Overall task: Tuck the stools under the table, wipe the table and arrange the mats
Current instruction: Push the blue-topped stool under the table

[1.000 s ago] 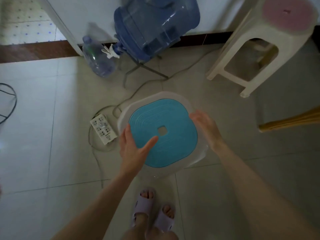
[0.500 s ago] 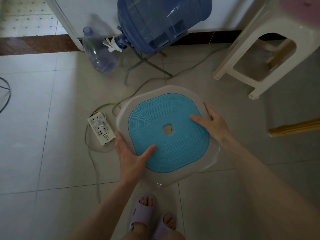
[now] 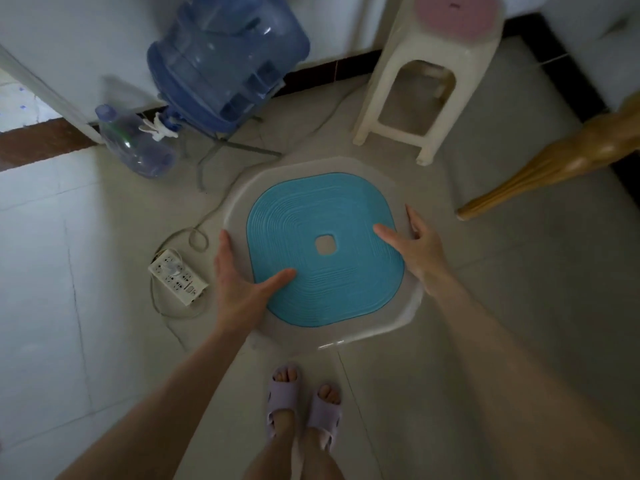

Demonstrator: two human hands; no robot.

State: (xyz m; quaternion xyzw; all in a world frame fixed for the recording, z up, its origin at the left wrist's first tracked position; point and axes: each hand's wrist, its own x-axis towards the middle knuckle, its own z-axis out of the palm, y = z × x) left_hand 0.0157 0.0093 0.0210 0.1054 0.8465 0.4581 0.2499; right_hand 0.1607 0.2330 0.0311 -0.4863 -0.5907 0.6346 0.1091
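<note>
A white plastic stool with a blue ribbed seat (image 3: 325, 247) is directly below me, seen from above. My left hand (image 3: 242, 289) grips its left rim, thumb lying on the blue seat. My right hand (image 3: 419, 247) grips the right rim, thumb also on the seat. A second white stool with a pink seat (image 3: 433, 71) stands on the floor at the upper right. A wooden table leg (image 3: 554, 168) slants in from the right edge; the table top is out of view.
A big blue water jug (image 3: 225, 64) tilts on a wire stand against the wall, a smaller clear bottle (image 3: 135, 147) beside it. A white power strip (image 3: 178, 277) with its cable lies left of the stool. My feet in slippers (image 3: 301, 407) are below.
The blue stool looks larger and has shifted right, toward the table leg. My right thumb has moved onto the seat. The view has turned right, showing more of the pink stool and the leg.
</note>
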